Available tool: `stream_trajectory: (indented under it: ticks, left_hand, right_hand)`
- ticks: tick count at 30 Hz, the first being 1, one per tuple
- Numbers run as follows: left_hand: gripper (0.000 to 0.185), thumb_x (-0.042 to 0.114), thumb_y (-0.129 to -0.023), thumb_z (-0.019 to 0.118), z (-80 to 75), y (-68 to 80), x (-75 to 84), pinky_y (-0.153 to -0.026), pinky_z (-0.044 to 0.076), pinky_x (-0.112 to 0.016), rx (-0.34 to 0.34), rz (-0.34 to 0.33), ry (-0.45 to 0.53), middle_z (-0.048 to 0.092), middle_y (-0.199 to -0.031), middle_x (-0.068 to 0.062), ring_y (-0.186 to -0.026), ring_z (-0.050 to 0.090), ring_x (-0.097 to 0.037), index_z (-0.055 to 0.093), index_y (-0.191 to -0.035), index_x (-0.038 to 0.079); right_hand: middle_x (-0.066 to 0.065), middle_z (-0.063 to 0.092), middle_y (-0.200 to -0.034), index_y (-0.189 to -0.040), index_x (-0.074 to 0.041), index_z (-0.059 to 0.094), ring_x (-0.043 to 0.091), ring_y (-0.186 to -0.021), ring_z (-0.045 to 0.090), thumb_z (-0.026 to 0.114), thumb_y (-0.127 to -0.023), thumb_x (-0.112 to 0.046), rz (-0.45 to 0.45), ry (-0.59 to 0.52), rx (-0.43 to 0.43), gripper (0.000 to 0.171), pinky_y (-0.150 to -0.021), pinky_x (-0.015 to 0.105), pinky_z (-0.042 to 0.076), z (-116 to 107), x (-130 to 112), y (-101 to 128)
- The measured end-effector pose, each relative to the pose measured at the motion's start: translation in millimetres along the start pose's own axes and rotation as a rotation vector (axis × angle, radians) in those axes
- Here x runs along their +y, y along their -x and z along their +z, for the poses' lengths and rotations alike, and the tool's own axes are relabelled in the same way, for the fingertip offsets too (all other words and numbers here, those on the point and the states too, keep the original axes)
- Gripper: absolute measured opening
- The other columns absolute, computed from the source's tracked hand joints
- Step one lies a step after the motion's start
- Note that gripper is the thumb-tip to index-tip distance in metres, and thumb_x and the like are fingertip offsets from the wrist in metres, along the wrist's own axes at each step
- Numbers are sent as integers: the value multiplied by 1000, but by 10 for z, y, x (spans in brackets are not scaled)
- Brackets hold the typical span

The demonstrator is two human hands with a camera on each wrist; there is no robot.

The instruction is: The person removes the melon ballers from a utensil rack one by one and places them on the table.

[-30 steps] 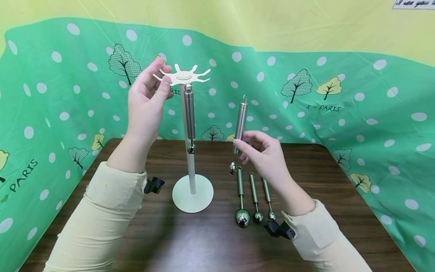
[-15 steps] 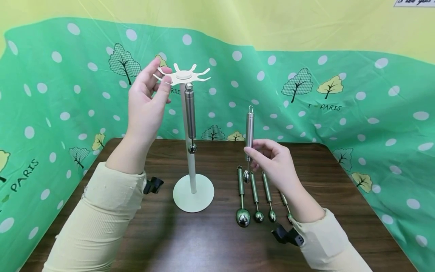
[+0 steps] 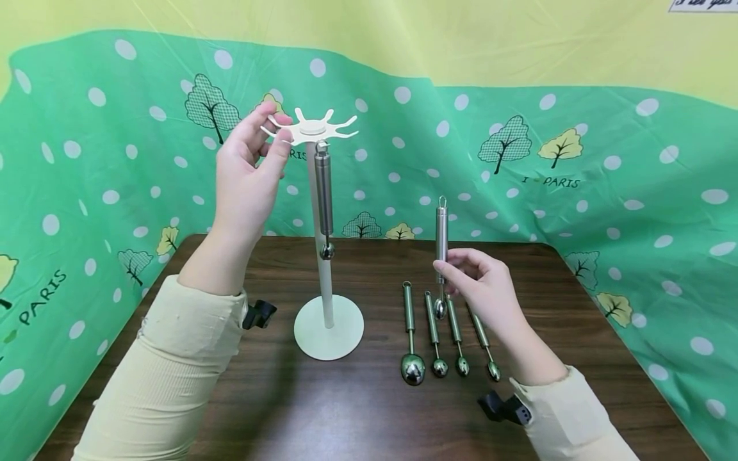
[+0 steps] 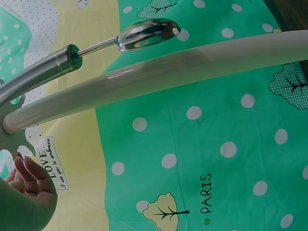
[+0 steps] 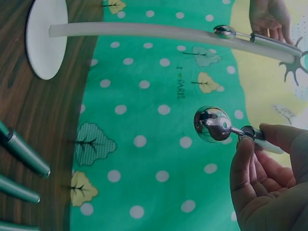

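My left hand [image 3: 248,169] pinches a prong of the white hanging stand's top [image 3: 312,127] between thumb and fingers. From another prong hangs one melon baller [image 3: 324,198], handle up, alongside the pole [image 4: 192,60]. My right hand [image 3: 487,285] pinches a second steel melon baller [image 3: 441,234] low on its handle, thumb in front. It stands upright in the air, hanging loop on top, its small scoop [image 5: 211,124] pointing down. In the head view that scoop overlaps the handles of several scoops lying in a row on the table, the largest [image 3: 412,369] at the left.
The stand's round white base [image 3: 328,342] rests on the dark wooden table [image 3: 357,416], left of the row of scoops. A green and yellow printed cloth [image 3: 599,128] hangs behind and at both sides. Black cameras [image 3: 259,314] are strapped at both wrists.
My right hand has moved right and downward with the melon baller, which has gone from slightly tilted to upright. The scoop at the row's right end has come into view. My left hand stays put.
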State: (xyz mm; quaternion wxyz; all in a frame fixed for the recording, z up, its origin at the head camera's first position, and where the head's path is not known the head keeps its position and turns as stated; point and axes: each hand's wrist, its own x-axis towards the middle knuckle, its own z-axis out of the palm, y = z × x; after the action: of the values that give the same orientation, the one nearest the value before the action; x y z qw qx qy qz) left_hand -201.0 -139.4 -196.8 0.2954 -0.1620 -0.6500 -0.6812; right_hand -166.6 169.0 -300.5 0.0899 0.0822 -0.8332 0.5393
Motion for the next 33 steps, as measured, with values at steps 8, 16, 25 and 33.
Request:
stream_trajectory:
  ticks: [8,16,25,33]
  left_hand:
    - [43,8,-98,60,-17,-7,-22,-61,40,-15,4,6,-25,65,-109,5,-70,45,-8,52,-139,-1]
    - [42,8,-97,61,-15,-11,-21,-70,40,-18,2,14,-29,66,-107,6,-79,48,-11,53,-137,-2]
    - [41,7,-97,61,-21,-16,-23,-70,41,-18,1,18,-37,66,-110,0,-79,48,-11,53,-137,-1]
    - [42,8,-97,62,-25,-17,-11,-71,40,-19,-4,17,-59,67,-111,1,-81,49,-12,53,-137,-1]
  right_hand:
    - [-11,64,-73,-110,3,66,10,-57,62,70,-93,-22,19,33,9,30,-56,29,57,-88,124,23]
    - [-9,63,-71,-113,3,64,11,-57,62,70,-93,-24,60,69,-1,33,-54,29,56,-201,258,70]
    - [-13,64,-72,-113,5,64,7,-57,62,70,-93,-23,91,108,14,34,-56,26,57,-283,357,113]
    - [-8,65,-71,-113,3,64,8,-57,63,69,-94,-27,108,137,13,36,-57,28,58,-375,484,117]
